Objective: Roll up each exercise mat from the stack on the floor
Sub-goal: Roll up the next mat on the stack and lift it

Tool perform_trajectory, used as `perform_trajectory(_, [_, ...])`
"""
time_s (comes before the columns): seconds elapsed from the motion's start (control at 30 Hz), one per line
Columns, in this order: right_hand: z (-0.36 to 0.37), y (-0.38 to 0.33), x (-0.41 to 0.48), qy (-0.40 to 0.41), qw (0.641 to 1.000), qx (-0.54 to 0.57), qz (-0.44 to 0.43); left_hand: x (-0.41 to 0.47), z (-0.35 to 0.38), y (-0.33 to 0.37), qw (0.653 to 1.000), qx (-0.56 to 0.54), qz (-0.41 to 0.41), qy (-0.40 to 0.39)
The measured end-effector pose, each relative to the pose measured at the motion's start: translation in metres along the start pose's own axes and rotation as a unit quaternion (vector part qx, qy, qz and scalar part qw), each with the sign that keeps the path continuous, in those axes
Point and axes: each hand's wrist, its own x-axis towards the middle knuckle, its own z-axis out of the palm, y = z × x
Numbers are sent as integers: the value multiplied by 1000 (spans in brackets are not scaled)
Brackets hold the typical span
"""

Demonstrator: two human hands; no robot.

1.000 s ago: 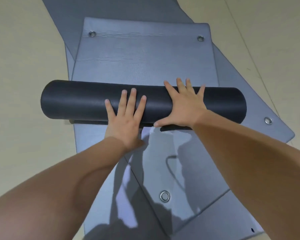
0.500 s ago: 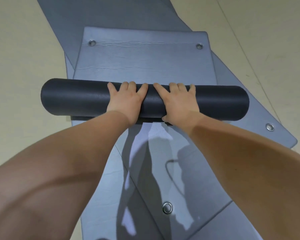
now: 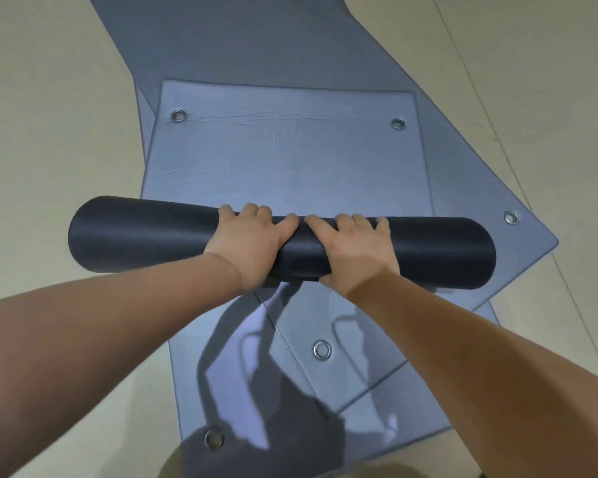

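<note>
While rolled mat (image 3: 145, 236) lies crosswise | left hand (image 3: 247, 243), right hand (image 3: 354, 250) curl over its middle

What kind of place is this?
Probably a gym or exercise studio, though no walls show: grey mats with metal eyelets overlap on a smooth beige floor, and the left hand and right hand grip a dark rolled mat.

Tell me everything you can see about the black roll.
The roll is a thick, matte black cylinder, foam-like with a fine texture, wound tight. It lies crosswise on the stacked grey mats, sticking out past the top mat on both sides. The left hand and right hand grip its middle side by side, fingers curled over its far side. Beyond it the top mat's end lies flat, with two eyelets.
</note>
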Motion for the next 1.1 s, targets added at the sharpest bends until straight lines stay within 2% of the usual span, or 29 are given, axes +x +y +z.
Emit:
perform_trajectory(0.17, [13,-20,-48,-31,999,19,-4,-45,15,15,999,-20,14,-45])
perform_trajectory(0.2, [17,-22,-54,-20,1000,23,-1,-48,18,17,999,-18,13,-49])
perform_trajectory(0.3, [37,-24,-72,83,996,13,4,-35,10,9,997,-35,15,-64])
perform_trajectory(0.43, [58,-24,-80,93,996,-5,15,-13,-5,-2,991,-64,11,-113])
perform_trajectory(0.6, [47,-22,-57,92,995,13,22,-26,9,1,1000,12,5,-24])
perform_trajectory(0.7, [31,-9,-30,60,997,37,21,-42,18,6,1000,16,-1,10])
perform_trajectory(0.83, [7,3,10,24,998,39,31,-52,35,10,998,48,-2,-42])
perform_trajectory(1.0, [31,-11,-4,125,991,12,33,-8,25,-8,997,5,-12,-82])
perform_trajectory(1.1, [55,-10,-12,109,994,-8,26,25,13,-21,995,-35,-22,-86])
